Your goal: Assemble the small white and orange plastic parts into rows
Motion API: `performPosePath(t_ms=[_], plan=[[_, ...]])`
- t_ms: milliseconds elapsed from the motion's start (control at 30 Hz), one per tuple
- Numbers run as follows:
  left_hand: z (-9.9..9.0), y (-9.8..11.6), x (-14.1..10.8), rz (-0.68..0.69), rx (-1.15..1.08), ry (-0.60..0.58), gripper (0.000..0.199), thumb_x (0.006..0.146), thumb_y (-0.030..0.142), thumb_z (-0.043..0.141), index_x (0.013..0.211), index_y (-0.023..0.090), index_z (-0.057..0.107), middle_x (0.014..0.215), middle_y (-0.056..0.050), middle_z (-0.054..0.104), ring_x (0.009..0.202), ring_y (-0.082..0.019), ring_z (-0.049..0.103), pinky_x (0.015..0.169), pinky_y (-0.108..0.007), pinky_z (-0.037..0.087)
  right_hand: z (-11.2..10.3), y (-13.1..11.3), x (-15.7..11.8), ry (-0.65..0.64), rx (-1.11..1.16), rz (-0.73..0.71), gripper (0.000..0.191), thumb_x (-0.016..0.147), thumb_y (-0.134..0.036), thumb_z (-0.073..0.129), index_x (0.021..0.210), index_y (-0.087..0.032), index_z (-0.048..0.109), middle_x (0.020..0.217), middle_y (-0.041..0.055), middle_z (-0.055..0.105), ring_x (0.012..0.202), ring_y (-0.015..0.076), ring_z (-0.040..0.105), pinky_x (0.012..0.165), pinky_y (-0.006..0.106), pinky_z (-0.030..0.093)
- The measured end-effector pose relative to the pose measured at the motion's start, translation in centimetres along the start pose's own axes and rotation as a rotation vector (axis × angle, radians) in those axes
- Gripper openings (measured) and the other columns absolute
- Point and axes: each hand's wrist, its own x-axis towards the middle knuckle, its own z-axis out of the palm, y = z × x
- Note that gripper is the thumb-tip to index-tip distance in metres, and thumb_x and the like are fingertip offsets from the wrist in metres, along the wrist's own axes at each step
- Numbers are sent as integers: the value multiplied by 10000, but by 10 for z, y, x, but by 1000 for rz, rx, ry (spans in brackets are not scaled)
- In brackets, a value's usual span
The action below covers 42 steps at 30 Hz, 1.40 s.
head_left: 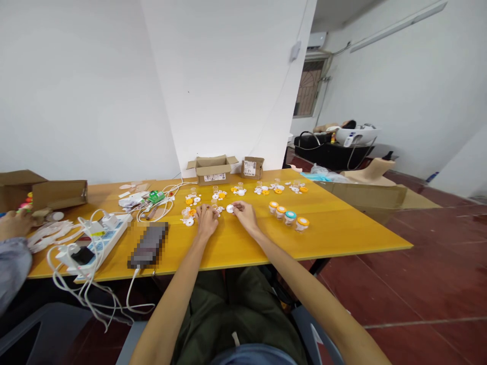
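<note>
My right hand (245, 213) pinches a small white disc (230, 208) at its edge, just above the yellow table (327, 223). To its left, my left hand (207, 218) is over small white parts (219, 209); whether its fingers hold one I cannot tell. Beside that hand lie an orange ring (192, 213) and a white round piece (189, 222). Behind both hands, several small groups of clear cups, white pieces and orange lids (278, 191) are spread out. Right of my right hand stand jars with orange lids (303, 221) and one with a teal lid (290, 215).
Two cardboard boxes (215, 177) stand against the wall. At left are a power strip (108, 243) with tangled cables, a blurred dark device (148, 245) and a green packet (155, 196). Another person's hand (15, 224) is beside an open carton (59, 195) at far left.
</note>
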Motion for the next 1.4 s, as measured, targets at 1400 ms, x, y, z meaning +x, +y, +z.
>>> performPosePath(t_ms=[1400], plan=[[3, -4, -3, 494, -21, 53, 162, 905, 109, 585, 878, 257, 645, 1059, -58, 660, 1072, -254, 541, 884, -396, 435, -2, 14, 4, -365, 41, -55, 192, 660, -263, 703, 808, -225, 821, 844, 28, 808, 855, 258, 756, 849, 442, 623]])
